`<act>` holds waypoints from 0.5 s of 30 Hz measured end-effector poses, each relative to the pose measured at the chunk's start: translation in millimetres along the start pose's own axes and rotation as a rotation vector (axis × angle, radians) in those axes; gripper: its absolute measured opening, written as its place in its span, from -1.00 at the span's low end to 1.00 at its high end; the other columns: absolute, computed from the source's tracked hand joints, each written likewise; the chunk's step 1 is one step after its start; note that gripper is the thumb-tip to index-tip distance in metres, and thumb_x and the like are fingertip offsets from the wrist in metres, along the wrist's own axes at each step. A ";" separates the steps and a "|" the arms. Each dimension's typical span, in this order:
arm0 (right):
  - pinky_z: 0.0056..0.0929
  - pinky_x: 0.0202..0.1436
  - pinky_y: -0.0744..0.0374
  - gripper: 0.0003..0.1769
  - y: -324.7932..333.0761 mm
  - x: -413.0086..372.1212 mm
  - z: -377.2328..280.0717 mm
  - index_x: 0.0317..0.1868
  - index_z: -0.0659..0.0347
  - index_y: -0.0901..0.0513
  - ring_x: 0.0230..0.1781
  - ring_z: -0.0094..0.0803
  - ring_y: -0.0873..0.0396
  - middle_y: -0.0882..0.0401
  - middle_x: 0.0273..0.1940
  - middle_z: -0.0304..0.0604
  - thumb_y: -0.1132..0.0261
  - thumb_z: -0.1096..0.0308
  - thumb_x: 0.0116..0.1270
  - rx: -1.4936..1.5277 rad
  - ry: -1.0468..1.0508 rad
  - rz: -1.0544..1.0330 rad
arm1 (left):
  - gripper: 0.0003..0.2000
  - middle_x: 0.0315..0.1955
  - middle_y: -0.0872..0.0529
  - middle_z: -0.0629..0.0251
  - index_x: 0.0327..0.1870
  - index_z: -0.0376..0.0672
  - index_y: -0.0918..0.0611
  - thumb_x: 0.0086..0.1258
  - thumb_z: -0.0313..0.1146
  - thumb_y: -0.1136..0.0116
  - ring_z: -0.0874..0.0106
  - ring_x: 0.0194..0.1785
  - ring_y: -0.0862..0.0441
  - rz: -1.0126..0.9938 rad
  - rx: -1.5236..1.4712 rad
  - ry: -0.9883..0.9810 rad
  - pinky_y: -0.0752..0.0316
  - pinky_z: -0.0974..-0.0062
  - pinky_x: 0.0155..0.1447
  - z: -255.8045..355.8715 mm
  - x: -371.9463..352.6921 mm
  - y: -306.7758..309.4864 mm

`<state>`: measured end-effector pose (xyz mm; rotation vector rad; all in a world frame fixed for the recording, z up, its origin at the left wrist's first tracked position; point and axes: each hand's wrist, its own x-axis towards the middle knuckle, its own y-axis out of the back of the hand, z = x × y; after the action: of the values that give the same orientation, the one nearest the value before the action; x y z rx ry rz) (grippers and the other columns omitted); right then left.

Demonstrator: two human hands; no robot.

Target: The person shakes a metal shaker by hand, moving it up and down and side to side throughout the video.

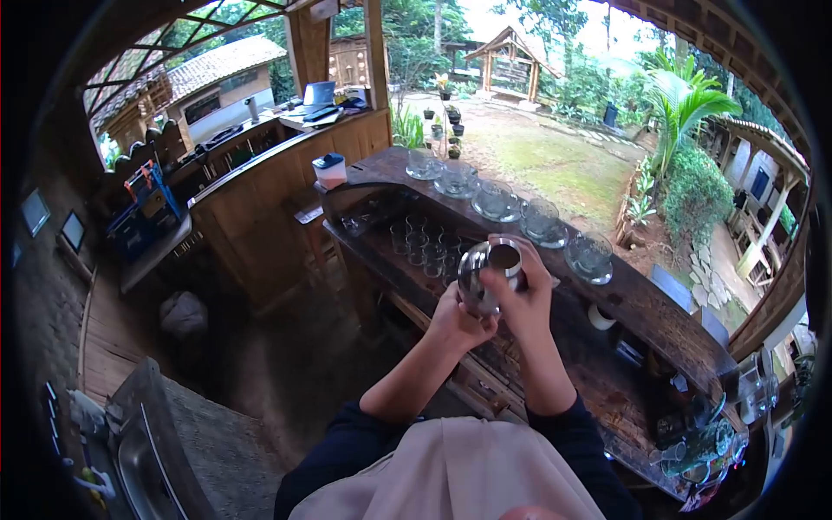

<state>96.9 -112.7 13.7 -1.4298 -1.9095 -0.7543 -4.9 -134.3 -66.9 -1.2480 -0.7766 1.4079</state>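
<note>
In front of my chest, over the dark wooden counter, both my hands are closed on a shiny metal canister (482,283). Its round mouth (504,256) faces up toward me and looks brown inside; what that brown is I cannot make out. My left hand (461,321) grips it low on the left. The fingers of my right hand (530,290) curl around the right side, with the thumb across the front. Just left of the canister, several clear glasses (423,247) stand together on the counter's lower shelf.
Glass cups on saucers (496,201) line the raised wooden ledge (624,277). A plastic tub with a dark lid (329,172) sits at its far left end. More glassware (706,442) crowds the right end. A metal sink (147,459) is at lower left.
</note>
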 end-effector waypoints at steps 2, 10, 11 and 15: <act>-0.29 -0.04 -0.53 -0.69 3.4 -5.7 -40.5 -0.28 0.18 -0.65 -0.09 -0.24 -0.59 -0.60 -0.14 -0.08 -0.43 0.42 -0.14 -0.139 0.403 -0.102 | -0.55 -0.17 -0.65 0.20 -0.04 -0.20 -0.54 0.38 0.02 0.17 0.30 -0.09 -0.62 -0.346 -0.029 -0.209 -0.58 0.29 -0.06 3.0 -10.2 -10.2; -0.29 0.01 -0.46 -0.77 18.7 -21.2 -43.5 -0.30 -0.06 -0.67 -0.15 -0.34 -0.58 -0.59 -0.15 -0.29 -0.35 0.35 -0.07 -0.218 0.656 -0.393 | -0.49 -0.08 -0.59 -0.01 0.05 -0.27 -0.46 0.38 0.05 0.10 0.26 -0.13 -0.64 -0.644 0.133 -0.176 -0.59 0.33 -0.04 36.6 -50.7 -54.9; -0.25 0.03 -0.47 -0.64 4.0 -6.7 -9.8 -0.19 0.05 -0.65 -0.07 -0.18 -0.56 -0.56 -0.05 -0.11 -0.40 0.27 -0.10 -0.141 0.514 -0.252 | -0.50 -0.08 -0.59 0.00 0.06 -0.27 -0.47 0.39 0.03 0.11 0.25 -0.14 -0.65 -0.665 -0.042 -0.140 -0.58 0.30 -0.04 44.2 -2.2 -22.3; -0.20 0.04 -0.48 -0.48 -14.2 26.6 -9.4 -0.13 0.23 -0.61 -0.03 -0.08 -0.55 -0.56 -0.06 0.02 -0.47 0.19 -0.15 -0.141 0.386 -0.088 | -0.49 -0.05 -0.60 0.02 0.09 -0.26 -0.48 0.37 0.02 0.11 0.23 -0.11 -0.63 -0.462 -0.135 -0.230 -0.56 0.24 -0.01 37.4 19.3 -36.0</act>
<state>78.9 -107.1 39.1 -1.1814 -1.6522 -1.1365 -28.7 -101.1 -29.5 -0.9327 -1.2474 1.1398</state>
